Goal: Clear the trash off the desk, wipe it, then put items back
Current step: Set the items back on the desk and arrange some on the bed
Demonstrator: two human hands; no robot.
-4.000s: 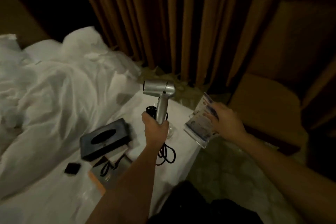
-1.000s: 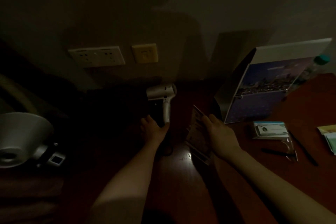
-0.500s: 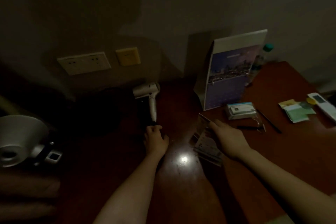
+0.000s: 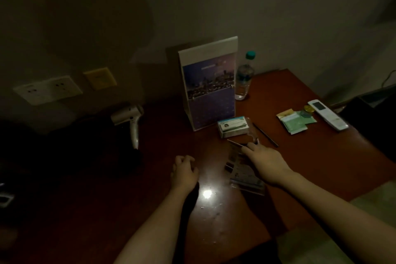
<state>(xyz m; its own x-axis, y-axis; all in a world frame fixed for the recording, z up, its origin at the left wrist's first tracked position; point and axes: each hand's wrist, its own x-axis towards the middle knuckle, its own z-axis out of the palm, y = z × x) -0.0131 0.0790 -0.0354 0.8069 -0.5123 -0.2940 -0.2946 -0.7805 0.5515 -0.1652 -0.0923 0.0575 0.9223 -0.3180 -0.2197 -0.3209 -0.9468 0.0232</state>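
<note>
On the dark red-brown desk (image 4: 310, 173) a silver hair dryer (image 4: 130, 121) lies at the back left, free of any hand. My left hand (image 4: 184, 170) hovers above the desk in front of it with fingers loosely curled, holding nothing. My right hand (image 4: 265, 164) grips a clear acrylic card stand (image 4: 242, 169) with printed leaflets and holds it low over the desk's middle. Whether the stand touches the desk I cannot tell.
A tall standing display board (image 4: 211, 83) is at the back, with a water bottle (image 4: 244, 77) right of it. A small card box (image 4: 233, 126), a pen (image 4: 265, 134), green sachets (image 4: 296, 121) and a white remote (image 4: 327, 117) lie on the right. Wall sockets (image 4: 47, 90) sit left.
I turned from the bed to the desk. My left hand set the hair dryer down at the back left and let go. My right hand lowered the card stand toward the desk.
</note>
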